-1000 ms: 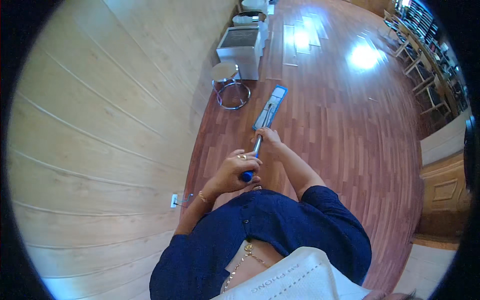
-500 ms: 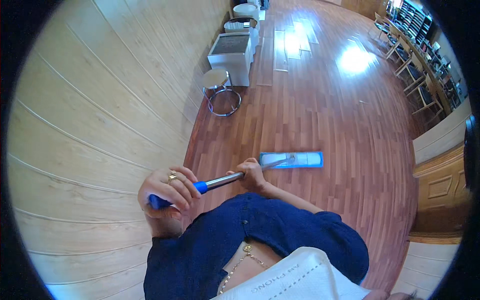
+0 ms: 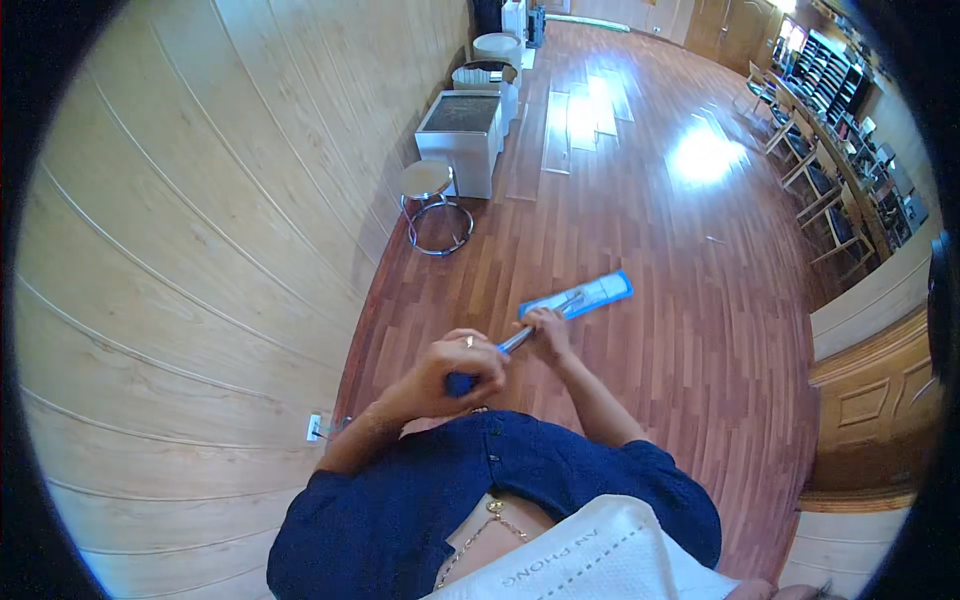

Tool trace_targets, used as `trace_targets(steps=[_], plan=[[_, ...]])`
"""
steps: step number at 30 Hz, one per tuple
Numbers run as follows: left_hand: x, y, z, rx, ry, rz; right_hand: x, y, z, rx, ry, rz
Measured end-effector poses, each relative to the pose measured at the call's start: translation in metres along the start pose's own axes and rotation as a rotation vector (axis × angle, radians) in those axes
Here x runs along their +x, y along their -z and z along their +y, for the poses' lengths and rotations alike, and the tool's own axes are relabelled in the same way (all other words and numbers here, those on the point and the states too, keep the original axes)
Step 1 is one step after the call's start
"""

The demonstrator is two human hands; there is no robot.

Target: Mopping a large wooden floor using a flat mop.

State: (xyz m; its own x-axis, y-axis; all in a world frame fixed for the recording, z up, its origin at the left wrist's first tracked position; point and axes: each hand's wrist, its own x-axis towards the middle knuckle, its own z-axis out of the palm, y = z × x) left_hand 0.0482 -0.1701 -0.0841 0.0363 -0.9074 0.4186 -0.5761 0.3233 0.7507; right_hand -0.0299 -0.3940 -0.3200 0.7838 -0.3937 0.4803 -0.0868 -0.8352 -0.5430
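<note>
I see left hand point(image 3: 463, 370) and right hand point(image 3: 547, 335) gripping mop point(image 3: 602, 291); leftward overswing could strike stool point(image 3: 428, 180) ahead of left hand.

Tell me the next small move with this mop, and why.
Probably guide the mop head a little to the right: the left hand and right hand both grip the handle, and wooden floor stretches out on that side, while the stool stands to the left.
</note>
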Motion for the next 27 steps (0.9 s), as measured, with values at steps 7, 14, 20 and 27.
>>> trace_targets(steps=[7, 14, 20, 27], plan=[[0.020, -0.089, -0.092, 0.225, 0.052, -0.116, -0.027, -0.038, 0.170, 0.056, -0.547, -0.277], [0.018, -0.080, -0.092, 0.250, 0.000, -0.184, -0.047, -0.043, 0.147, -0.145, -0.308, 0.082], [0.028, -0.034, -0.049, 0.218, -0.162, -0.186, -0.044, 0.004, 0.058, -0.037, -0.357, 0.136], [0.080, 0.068, -0.008, -0.005, -0.273, -0.128, 0.001, 0.026, -0.022, 0.202, -0.134, 0.364]])
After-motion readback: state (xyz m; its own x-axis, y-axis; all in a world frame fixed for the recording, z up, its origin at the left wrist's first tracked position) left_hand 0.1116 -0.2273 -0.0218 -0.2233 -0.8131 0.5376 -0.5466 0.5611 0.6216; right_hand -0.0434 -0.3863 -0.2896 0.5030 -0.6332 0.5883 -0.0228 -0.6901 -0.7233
